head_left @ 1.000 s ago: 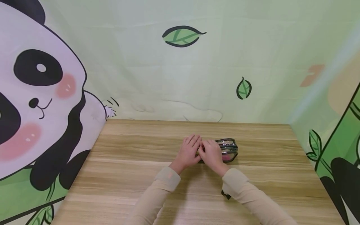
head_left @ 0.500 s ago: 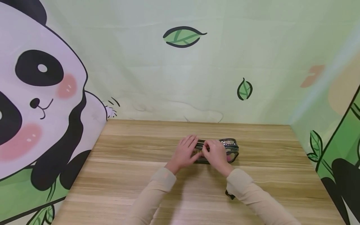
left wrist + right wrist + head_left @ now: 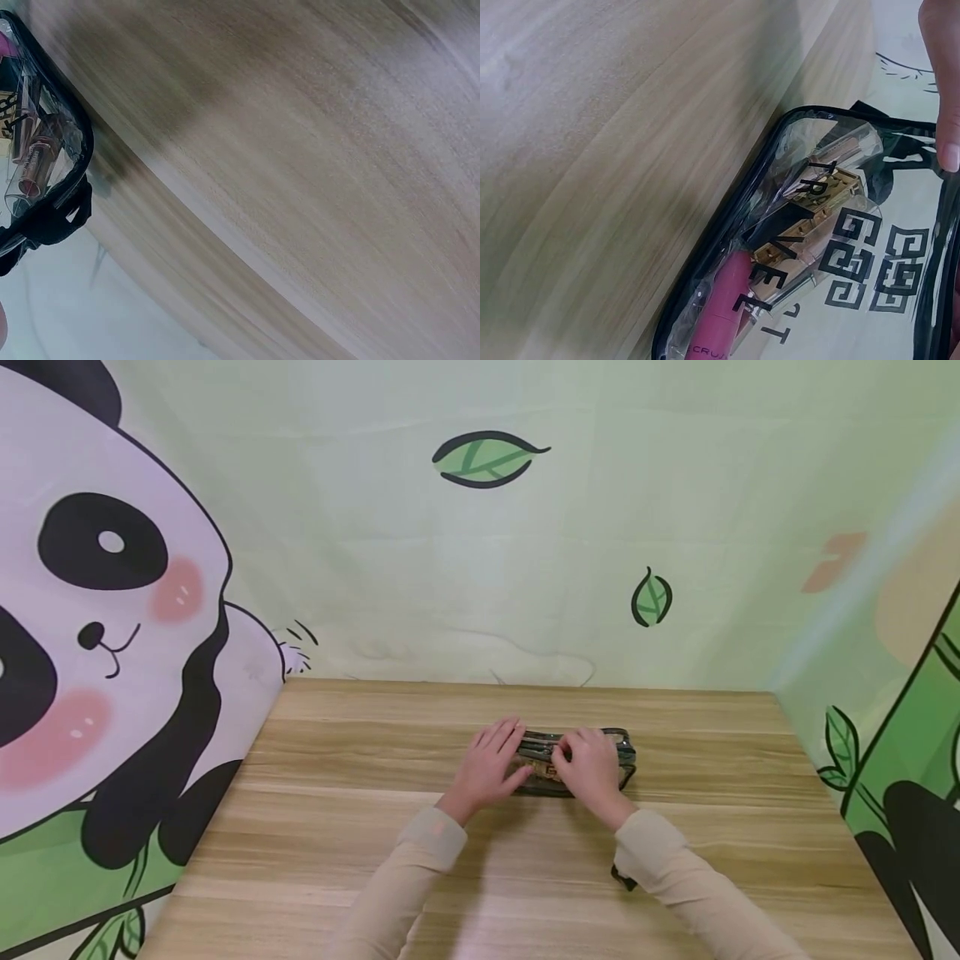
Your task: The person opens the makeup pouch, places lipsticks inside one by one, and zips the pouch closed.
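A clear cosmetic bag with black trim lies on the table in the head view. My left hand holds its left end, fingers over the top and thumb on the front. Near the bag's right end, my right hand pinches at the zipper along the top; the zipper pull is hidden by the fingers. Through the clear front, the right wrist view shows a pink tube and a gold-banded lipstick. A clear-capped lipstick tube appears through the bag in the left wrist view.
The wooden table ends at a pale green backdrop with leaf prints. A printed panda covers the left side. A small black strap hangs by the right cuff.
My right hand has slid rightward along the top of the cosmetic bag, away from my left hand. My left hand has shifted slightly left, and more of the bag's front shows between them.
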The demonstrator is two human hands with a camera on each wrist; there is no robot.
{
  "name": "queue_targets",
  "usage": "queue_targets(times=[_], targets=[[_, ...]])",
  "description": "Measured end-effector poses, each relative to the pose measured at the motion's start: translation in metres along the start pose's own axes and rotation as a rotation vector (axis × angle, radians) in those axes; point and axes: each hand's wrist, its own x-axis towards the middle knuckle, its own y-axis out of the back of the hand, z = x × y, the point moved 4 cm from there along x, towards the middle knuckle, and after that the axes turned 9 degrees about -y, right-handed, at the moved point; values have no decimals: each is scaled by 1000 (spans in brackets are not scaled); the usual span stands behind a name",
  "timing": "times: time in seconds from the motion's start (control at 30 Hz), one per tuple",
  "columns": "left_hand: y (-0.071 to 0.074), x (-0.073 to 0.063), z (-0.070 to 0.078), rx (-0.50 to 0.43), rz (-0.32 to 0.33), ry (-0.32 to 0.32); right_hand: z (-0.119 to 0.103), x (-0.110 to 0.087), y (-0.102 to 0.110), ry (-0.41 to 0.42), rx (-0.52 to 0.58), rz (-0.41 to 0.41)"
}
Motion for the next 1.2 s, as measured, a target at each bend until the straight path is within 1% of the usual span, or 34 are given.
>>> queue_targets(times=[0.2,0.4,0.5,0.7,0.87,0.97,1.07,1.2], targets=[[0,0,0,-11,-18,9,4,1,-2,-40,-65,-45],[0,1,0,-16,-37,18,9,0,1,-27,-82,-28],[-1,1,0,-20,-52,28,12,-1,4,-5,-59,6],[0,1,0,-21,-50,31,23,-2,7,48,-1,82],[0,1,0,-21,-66,37,35,-2,8,78,12,115],[0,1,0,-18,-77,40,41,-3,11,69,19,116],[0,1,0,-16,-86,40,48,-3,15,58,49,109],[-1,1,0,-18,-91,39,56,-4,19,66,108,71]])
